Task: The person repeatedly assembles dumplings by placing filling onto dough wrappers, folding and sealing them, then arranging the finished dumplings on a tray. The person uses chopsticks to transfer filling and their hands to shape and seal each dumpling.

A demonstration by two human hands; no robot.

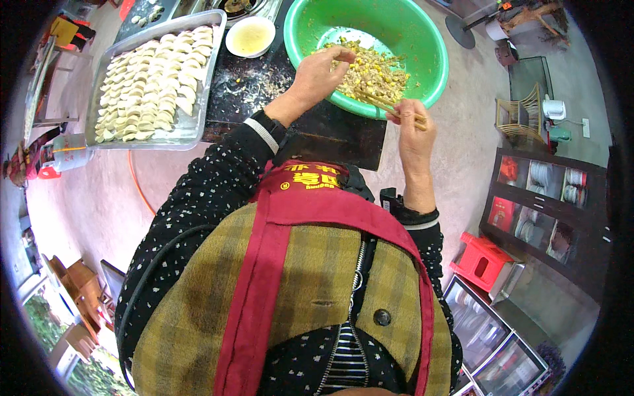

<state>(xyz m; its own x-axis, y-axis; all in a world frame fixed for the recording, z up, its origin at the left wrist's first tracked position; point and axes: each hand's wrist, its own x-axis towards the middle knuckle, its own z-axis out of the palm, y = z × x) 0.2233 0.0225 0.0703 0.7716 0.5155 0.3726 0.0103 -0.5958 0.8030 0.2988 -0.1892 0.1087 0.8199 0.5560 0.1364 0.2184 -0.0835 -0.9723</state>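
A large green plastic basin (431,49) holds a crumbly filling (374,74) with yellow corn kernels. Over the basin's near left part is my left hand (324,72), fingers curled; whether it holds a dumpling wrapper cannot be told. At the near right rim, my right hand (413,123) grips wooden chopsticks (379,101), whose tips reach the filling. To the left, rows of folded dumplings (148,84) lie in a metal tray (190,141). Between tray and basin stands a white bowl (251,37) of yellowish liquid.
The dark table (237,106) is dusted with flour. Behind the tray are a gas stove (270,7) and a dark board with dough pieces (148,17). A red plastic stool (480,262) and a dark cabinet (542,198) stand at the right. An orange hose (138,185) runs below the tray.
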